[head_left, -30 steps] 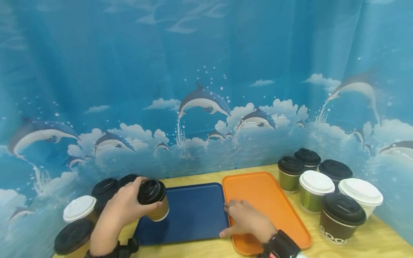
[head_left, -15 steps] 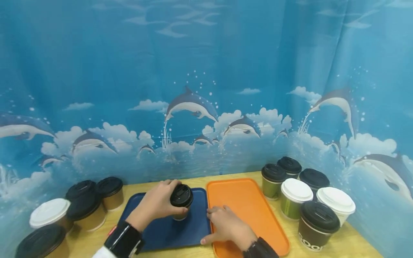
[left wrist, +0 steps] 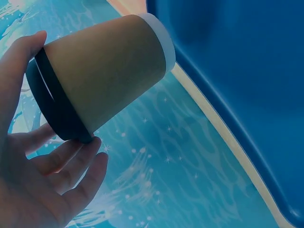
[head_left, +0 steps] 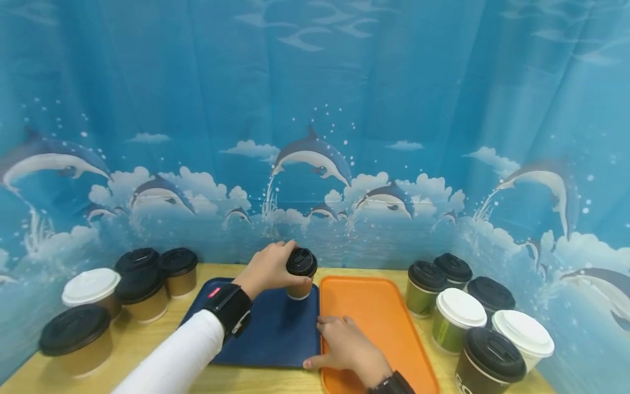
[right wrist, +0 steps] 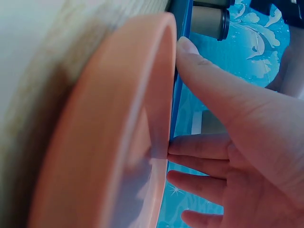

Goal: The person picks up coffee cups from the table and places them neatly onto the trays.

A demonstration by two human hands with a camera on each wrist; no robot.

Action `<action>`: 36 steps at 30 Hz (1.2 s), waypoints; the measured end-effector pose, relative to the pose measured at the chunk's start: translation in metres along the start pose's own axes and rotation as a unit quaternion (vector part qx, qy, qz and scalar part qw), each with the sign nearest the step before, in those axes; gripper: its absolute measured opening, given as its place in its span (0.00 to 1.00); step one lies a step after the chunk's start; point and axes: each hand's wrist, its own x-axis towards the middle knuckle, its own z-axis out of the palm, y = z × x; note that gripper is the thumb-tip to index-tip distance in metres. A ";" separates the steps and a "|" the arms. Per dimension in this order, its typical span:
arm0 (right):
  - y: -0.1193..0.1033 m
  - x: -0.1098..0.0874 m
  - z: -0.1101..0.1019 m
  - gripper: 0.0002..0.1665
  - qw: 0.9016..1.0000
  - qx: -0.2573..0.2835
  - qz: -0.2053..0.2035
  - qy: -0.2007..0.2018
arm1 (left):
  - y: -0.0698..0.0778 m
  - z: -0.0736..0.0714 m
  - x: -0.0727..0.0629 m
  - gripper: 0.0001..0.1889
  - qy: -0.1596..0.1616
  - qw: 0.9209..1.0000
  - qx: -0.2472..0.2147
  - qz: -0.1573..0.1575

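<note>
My left hand (head_left: 270, 268) grips a brown paper coffee cup (left wrist: 109, 69) by its black lid (left wrist: 54, 99), thumb on one side and fingers on the other. In the head view the cup is over the far right part of the blue tray (head_left: 266, 345); whether its base touches the tray I cannot tell. My right hand (head_left: 346, 347) rests at the seam where the blue tray meets the orange tray (head_left: 379, 306). In the right wrist view its thumb and fingertips touch the tray rims, with the fingers extended and nothing held.
Several lidded cups stand left of the blue tray, among them a white-lidded cup (head_left: 91, 290) and a black-lidded brown cup (head_left: 79, 339). More lidded cups stand right of the orange tray, including a green cup (head_left: 458, 317). A dolphin-print curtain (head_left: 315, 109) hangs behind the wooden table (head_left: 226, 378).
My left hand has carried the brown cup from the blue tray's left side to its far right part. My right hand stays at the seam between the trays. The head view has shifted.
</note>
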 end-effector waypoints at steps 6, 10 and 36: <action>-0.001 0.002 0.000 0.45 1.000 0.007 0.008 -0.002 | 0.001 0.017 0.008 0.47 -0.013 1.000 -0.015 0.003; 0.000 0.003 0.003 0.43 1.000 0.009 0.008 -0.004 | -0.005 0.034 0.007 0.43 -0.013 0.998 -0.068 -0.003; 0.002 0.003 0.002 0.41 1.000 0.007 0.005 -0.004 | -0.008 0.052 -0.004 0.45 0.012 0.987 -0.159 0.017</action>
